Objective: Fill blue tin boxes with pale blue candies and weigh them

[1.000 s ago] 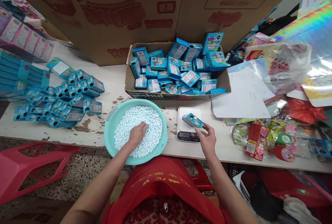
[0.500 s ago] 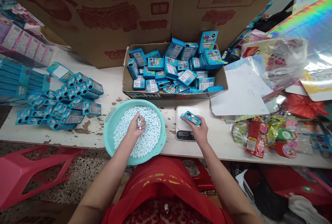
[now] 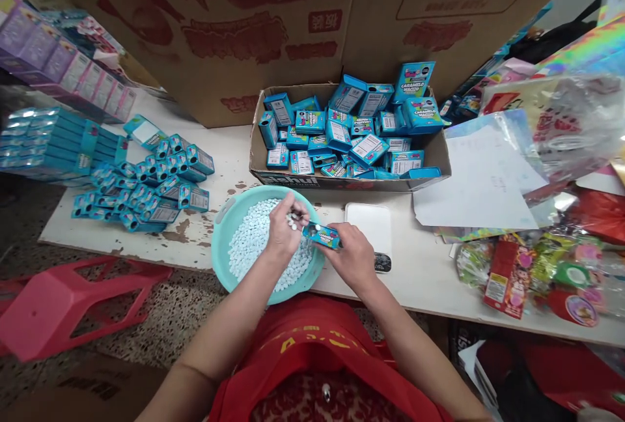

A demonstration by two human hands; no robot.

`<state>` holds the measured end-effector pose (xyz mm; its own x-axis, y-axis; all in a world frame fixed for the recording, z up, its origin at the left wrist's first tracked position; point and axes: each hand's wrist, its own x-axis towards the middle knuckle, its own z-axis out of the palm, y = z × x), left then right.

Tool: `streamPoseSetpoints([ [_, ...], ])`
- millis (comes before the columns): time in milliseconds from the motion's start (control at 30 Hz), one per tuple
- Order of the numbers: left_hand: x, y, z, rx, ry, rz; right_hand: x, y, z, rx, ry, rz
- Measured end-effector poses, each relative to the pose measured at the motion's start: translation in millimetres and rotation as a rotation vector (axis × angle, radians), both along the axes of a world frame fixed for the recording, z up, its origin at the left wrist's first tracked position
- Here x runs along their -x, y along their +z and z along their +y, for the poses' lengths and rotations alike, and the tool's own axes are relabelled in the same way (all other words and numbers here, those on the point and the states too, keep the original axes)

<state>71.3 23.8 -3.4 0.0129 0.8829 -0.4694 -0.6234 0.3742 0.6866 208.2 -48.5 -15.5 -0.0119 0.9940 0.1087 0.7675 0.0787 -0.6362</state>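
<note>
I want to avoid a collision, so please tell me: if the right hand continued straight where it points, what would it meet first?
Most likely the left hand with its white pieces: the small blue box in the right hand points there, though depth is hard to judge.

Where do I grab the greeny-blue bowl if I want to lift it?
I'd grip the bowl by opposite sides of its rim, coming from left and right: it's wide and round. The handle slot at the rim's upper left could help. White sweets fill the middle.
</note>
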Motion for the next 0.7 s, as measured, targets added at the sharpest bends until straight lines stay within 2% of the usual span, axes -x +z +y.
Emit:
streamPoseSetpoints([
  [100, -11.9, 8.4, -7.7, -0.145, 0.036, 0.209, 8.8, 7.5, 5.2, 0.023, 0.054, -0.119],
  [233, -13.4, 13.6, -10.5, -0.198, 0.084, 0.276, 14.8, 14.1, 8.2, 0.043, 0.074, -0.112],
  [533, -11.7, 26.4, -12.0, -0.175, 0.098, 0.205, 13.7, 5.0, 4.4, 0.072, 0.008, 0.185],
  [633, -6.4, 22.1, -10.7, -0.185, 0.096, 0.194, 8.7, 1.0, 2.0, 0.106, -0.043, 0.343],
  [700, 5.4, 15.2, -8.3, -0.173, 0.08, 0.275, 1.2, -0.3, -1.2, 0.133, -0.109, 0.461],
])
